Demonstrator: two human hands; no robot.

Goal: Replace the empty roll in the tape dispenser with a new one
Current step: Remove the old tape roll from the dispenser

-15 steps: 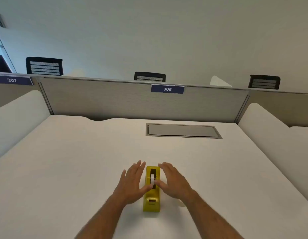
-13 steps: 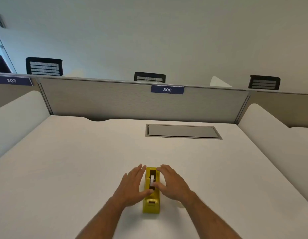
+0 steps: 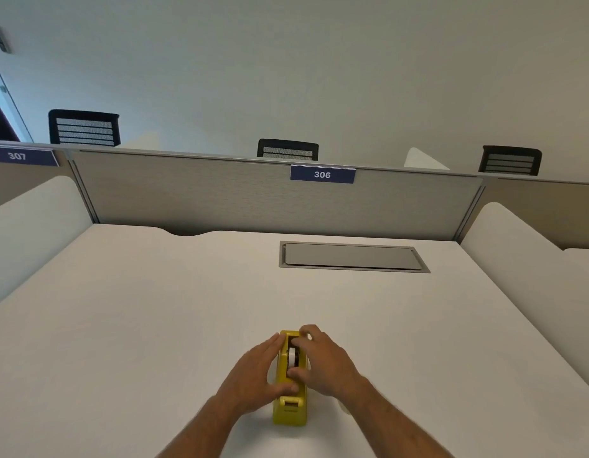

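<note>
White bench [image 3: 154,325] carries a yellow tape dispenser [image 3: 290,408], near its front edge. Left hand [image 3: 253,378] lies flat and open against its side. Right hand [image 3: 322,361] pinches the white roll [image 3: 292,357], mostly hidden in the slot. Something pale behind the right wrist is unclear.

"306" on partition label [image 3: 322,174] (blue), "307" on left label [image 3: 22,156]
</note>
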